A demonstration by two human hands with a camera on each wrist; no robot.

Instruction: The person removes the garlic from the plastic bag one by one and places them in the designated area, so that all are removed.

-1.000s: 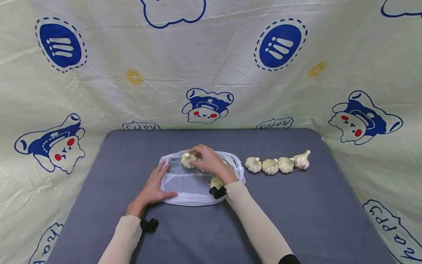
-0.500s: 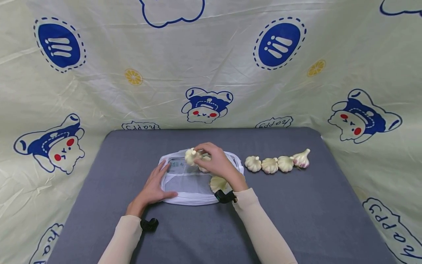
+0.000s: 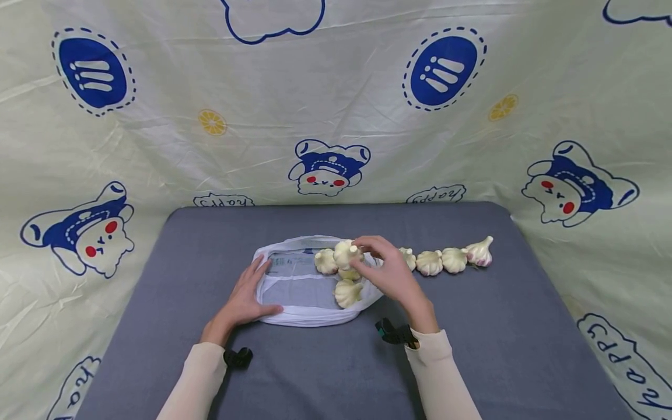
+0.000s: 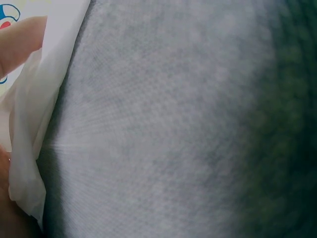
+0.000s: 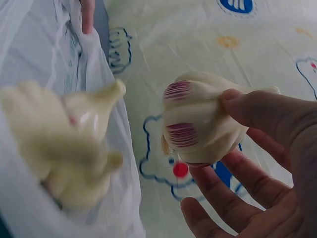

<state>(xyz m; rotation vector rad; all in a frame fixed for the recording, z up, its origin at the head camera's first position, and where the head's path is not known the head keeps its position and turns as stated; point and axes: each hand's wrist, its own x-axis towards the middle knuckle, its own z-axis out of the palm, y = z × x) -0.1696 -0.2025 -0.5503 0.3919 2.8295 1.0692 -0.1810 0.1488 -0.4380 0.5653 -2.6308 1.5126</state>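
My right hand (image 3: pixel 391 273) pinches a garlic bulb (image 3: pixel 345 254) between thumb and fingers, over the right part of a white plastic bag (image 3: pixel 310 318). Purple streaks show on this held bulb (image 5: pixel 198 119) in the right wrist view. Three more bulbs lie in the bag, one of them a garlic bulb (image 3: pixel 347 293) near its front. My left hand (image 3: pixel 245 298) rests on the bag's left rim with fingers spread, thumb on the front edge. The left wrist view catches a fingertip (image 4: pixel 22 42) against the bag film.
A row of several garlic bulbs (image 3: pixel 429 263) lies on the grey tabletop (image 3: pixel 499 338) right of the bag; my right hand partly covers the nearest one. A patterned sheet (image 3: pixel 252 157) hangs behind the table.
My right hand has moved right with the garlic bulb, from the back left of the bag's opening to its right side, uncovering the bulbs inside. My left hand has stayed in place.
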